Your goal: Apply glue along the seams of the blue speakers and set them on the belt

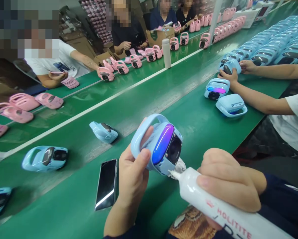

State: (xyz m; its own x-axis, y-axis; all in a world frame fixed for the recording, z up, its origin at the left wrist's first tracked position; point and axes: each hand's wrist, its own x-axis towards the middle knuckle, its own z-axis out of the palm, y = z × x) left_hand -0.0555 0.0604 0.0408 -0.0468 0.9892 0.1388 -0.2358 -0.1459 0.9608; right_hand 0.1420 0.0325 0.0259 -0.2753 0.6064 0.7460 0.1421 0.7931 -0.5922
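My left hand (pixel 132 176) grips a light blue plastic portable speaker (pixel 161 146), with the thumb across its loop handle. A purple-blue light strip and a round black front face upward. My right hand (pixel 228 179) is wrapped around a white squeeze tube (pixel 213 202) printed with red lettering. The tube's nozzle (pixel 173 175) meets the speaker's lower edge, where a white blob of paste (pixel 180 166) sits. Both hands are close together above the green belt.
A green conveyor belt (pixel 71 176) carries several blue speakers, and a black smartphone (pixel 106 184) lies on it. A co-worker's hands (pixel 228 74) touch a blue speaker at right. Pink speakers line a parallel belt beyond a white rail, with seated co-workers behind.
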